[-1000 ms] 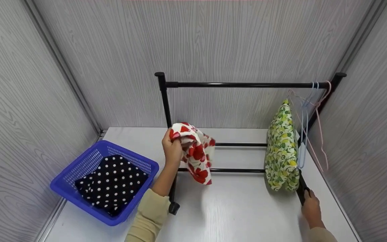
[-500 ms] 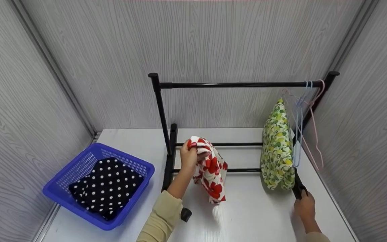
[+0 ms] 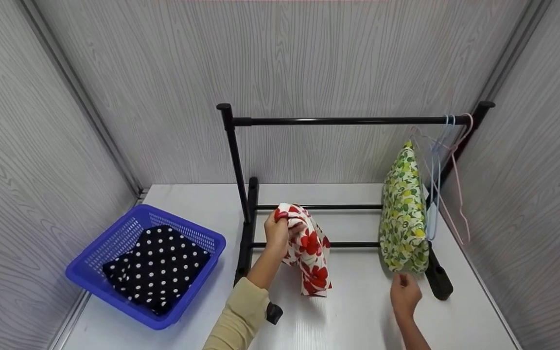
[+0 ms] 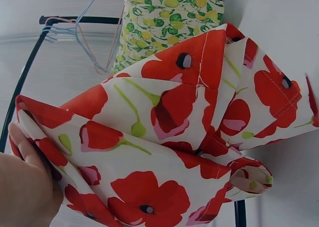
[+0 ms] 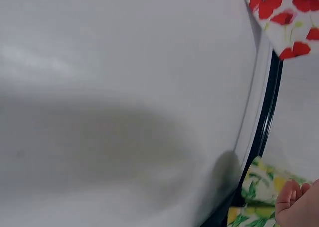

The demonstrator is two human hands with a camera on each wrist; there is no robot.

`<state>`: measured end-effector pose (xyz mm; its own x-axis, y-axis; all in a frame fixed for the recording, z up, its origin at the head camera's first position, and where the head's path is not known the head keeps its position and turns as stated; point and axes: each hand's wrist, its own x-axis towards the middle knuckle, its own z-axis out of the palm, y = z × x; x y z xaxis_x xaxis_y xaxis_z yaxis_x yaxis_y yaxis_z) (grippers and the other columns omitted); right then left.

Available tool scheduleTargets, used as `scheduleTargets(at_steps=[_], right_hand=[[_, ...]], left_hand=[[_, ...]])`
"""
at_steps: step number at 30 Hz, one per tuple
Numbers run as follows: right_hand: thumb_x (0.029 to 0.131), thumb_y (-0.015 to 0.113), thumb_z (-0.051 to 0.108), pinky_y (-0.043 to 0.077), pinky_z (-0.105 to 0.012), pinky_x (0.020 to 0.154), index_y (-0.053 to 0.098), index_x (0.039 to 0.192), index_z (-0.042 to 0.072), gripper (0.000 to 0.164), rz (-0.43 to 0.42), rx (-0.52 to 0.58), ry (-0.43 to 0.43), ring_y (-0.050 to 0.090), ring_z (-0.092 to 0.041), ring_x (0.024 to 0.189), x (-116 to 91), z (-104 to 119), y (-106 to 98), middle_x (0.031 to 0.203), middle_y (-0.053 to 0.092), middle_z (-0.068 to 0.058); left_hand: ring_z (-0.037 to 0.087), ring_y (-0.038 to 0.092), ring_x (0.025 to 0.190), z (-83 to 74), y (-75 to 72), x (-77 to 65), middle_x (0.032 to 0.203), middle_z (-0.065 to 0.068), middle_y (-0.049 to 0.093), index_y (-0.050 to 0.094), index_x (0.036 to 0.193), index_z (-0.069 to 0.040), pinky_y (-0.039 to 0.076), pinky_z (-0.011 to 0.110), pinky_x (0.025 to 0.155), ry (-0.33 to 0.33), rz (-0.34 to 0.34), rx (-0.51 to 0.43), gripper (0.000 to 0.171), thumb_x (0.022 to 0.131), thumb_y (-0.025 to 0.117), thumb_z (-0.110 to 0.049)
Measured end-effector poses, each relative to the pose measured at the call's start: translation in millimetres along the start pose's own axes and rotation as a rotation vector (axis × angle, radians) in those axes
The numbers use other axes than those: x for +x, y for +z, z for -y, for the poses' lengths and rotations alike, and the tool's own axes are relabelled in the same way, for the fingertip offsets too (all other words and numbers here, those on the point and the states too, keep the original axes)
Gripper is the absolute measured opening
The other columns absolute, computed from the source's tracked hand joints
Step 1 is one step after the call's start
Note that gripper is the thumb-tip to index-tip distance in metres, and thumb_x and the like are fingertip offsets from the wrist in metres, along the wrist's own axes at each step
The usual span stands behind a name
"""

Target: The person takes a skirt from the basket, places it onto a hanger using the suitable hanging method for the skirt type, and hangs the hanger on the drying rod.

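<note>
My left hand (image 3: 276, 233) pinches a corner of a white cloth (image 3: 311, 250) printed with red poppies, which hangs down in front of the rack. In the left wrist view the folded poppy-print cloth (image 4: 149, 187) fills the middle, with stitched edges and my left fingers at its left side. My right hand (image 3: 405, 294) has loosely curled fingers and holds nothing. It is just below the lemon-print cloth (image 3: 404, 218) hanging at the rack's right; whether they touch I cannot tell. Curled right fingers (image 5: 294, 194) also show at the right wrist view's edge.
The black clothes rack (image 3: 338, 121) stands on the white surface. Pink and blue hangers (image 3: 433, 194) crowd its right end. A blue basket (image 3: 85, 262) at the left holds a black cloth with white dots (image 3: 158, 267). Grey wood-pattern walls (image 3: 163, 73) enclose the space.
My left hand has carried the poppy-print cloth right and down, away from the rack's left post. My right hand has let go of the rack's right foot and moved left. The rack's left foot swung slightly.
</note>
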<state>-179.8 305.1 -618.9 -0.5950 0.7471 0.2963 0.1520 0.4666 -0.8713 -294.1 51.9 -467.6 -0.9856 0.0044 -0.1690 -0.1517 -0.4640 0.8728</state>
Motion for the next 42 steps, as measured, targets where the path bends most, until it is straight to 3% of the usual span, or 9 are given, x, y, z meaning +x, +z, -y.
scheduleTargets(at_steps=[5,12,21,24,27,30,33,37,42], right_hand=[[0.087,0.057,-0.002,0.045,-0.012,0.061,0.066,0.089,-0.007,0.010,0.186,0.198,-0.202,0.052,0.008,0.067,-27,51,20,0.080,0.066,-0.019],[0.078,0.066,-0.008,0.053,-0.031,0.064,0.057,0.109,-0.013,0.033,0.481,0.400,-0.570,0.063,-0.025,0.076,-48,136,38,0.090,0.065,-0.023],[0.086,0.060,0.000,0.039,-0.015,0.053,0.064,0.093,-0.006,0.010,0.515,0.287,-0.447,0.045,0.000,0.061,-38,142,65,0.070,0.059,-0.012],[0.088,0.057,-0.002,0.036,-0.014,0.051,0.062,0.084,-0.007,0.008,0.507,0.297,-0.405,0.041,-0.001,0.057,-35,158,55,0.064,0.055,-0.013],[0.088,0.055,-0.004,0.038,-0.015,0.054,0.061,0.083,-0.009,0.009,0.491,0.289,-0.410,0.044,-0.002,0.059,-32,176,44,0.068,0.058,-0.018],[0.089,0.054,-0.002,0.039,-0.016,0.057,0.062,0.086,-0.009,0.011,0.499,0.298,-0.385,0.045,-0.003,0.062,-25,181,45,0.070,0.058,-0.019],[0.090,0.052,-0.001,0.038,-0.016,0.056,0.062,0.087,-0.009,0.013,0.535,0.313,-0.332,0.045,-0.003,0.062,-19,182,49,0.069,0.056,-0.018],[0.091,0.054,0.005,0.036,-0.016,0.054,0.064,0.086,-0.008,0.017,0.576,0.321,-0.274,0.042,-0.001,0.058,-5,173,61,0.066,0.055,-0.012],[0.091,0.057,0.011,0.037,-0.017,0.057,0.067,0.089,-0.006,0.020,0.535,0.282,-0.245,0.043,0.000,0.060,11,168,65,0.069,0.058,-0.008]], left_hand=[[0.012,0.060,0.059,2.3,1.6,-5.3,0.111,0.021,0.051,0.042,0.132,0.007,0.054,0.024,0.058,-0.016,-0.019,-0.006,0.042,0.091,0.033,0.008],[0.014,0.064,0.064,5.8,5.8,-12.2,0.121,0.024,0.048,0.039,0.132,0.007,0.056,0.026,0.065,-0.072,0.038,0.031,0.041,0.091,0.033,0.005],[0.014,0.061,0.078,5.8,-0.3,-15.9,0.110,0.019,0.053,0.036,0.130,0.009,0.055,0.025,0.074,-0.164,0.147,0.083,0.040,0.092,0.042,-0.001],[0.011,0.057,0.075,0.9,-5.4,-19.5,0.114,0.023,0.055,0.038,0.132,0.009,0.051,0.021,0.070,-0.067,0.189,0.243,0.046,0.087,0.046,0.001],[0.019,0.056,0.083,9.0,-13.7,-17.4,0.123,0.026,0.051,0.044,0.130,0.008,0.049,0.025,0.071,0.132,0.265,0.501,0.049,0.083,0.054,0.002],[0.030,0.053,0.108,29.5,-23.6,-12.5,0.129,0.025,0.049,0.045,0.130,0.005,0.047,0.038,0.090,0.304,0.376,0.758,0.053,0.082,0.063,-0.010],[0.037,0.040,0.129,44.5,-27.2,-18.1,0.139,0.023,0.041,0.035,0.138,0.004,0.034,0.052,0.104,0.357,0.457,0.959,0.072,0.082,0.068,-0.028],[0.034,0.041,0.129,60.0,-26.3,-21.9,0.140,0.021,0.043,0.033,0.138,0.003,0.035,0.049,0.105,0.380,0.432,1.034,0.066,0.087,0.062,-0.025],[0.025,0.063,0.092,72.4,-31.5,-19.8,0.102,0.016,0.067,0.061,0.107,0.000,0.051,0.038,0.077,0.453,0.300,1.097,0.023,0.085,0.053,-0.005]])
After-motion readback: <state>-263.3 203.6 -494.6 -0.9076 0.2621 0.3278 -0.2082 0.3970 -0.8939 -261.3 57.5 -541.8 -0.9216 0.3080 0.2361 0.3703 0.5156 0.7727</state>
